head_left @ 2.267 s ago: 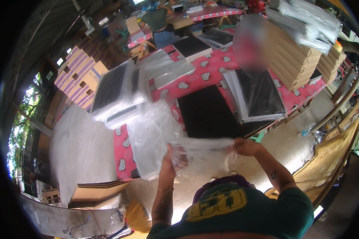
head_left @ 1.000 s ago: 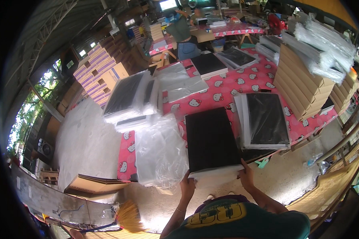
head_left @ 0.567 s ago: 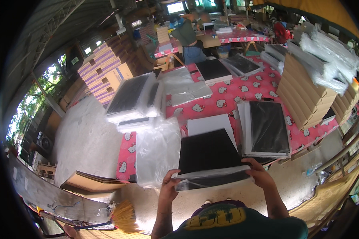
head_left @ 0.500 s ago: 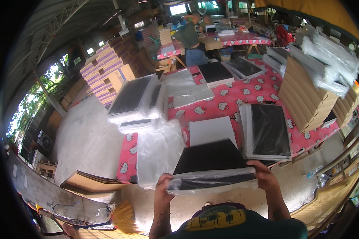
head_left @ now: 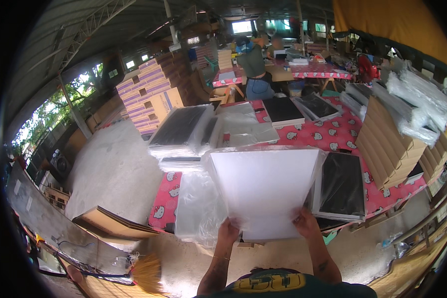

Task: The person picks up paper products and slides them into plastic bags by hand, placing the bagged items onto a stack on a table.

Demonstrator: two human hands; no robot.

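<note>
A flat panel with its white face (head_left: 265, 181) toward me stands tilted at the near edge of the table, in a clear plastic sleeve whose loose margins show past its sides. My left hand (head_left: 228, 231) grips its lower left edge and my right hand (head_left: 307, 223) its lower right. The fingertips are partly hidden. To the left of the panel lie clear plastic sleeves (head_left: 196, 208). Close by on the right is a stack of black panels in plastic (head_left: 340, 186).
A pink patterned cloth (head_left: 328, 133) covers the table. Wrapped black panels (head_left: 181, 126) are piled at left, and an unwrapped black panel (head_left: 283, 110) lies farther back. Folded cardboard (head_left: 390, 144) stands at right. A broom (head_left: 146, 273) is low at left. Another person (head_left: 256, 67) stands beyond the table.
The panel has been raised and tipped, so its white face shows in place of the black one. Both hands have shifted inward along its lower edge. The view has also shifted.
</note>
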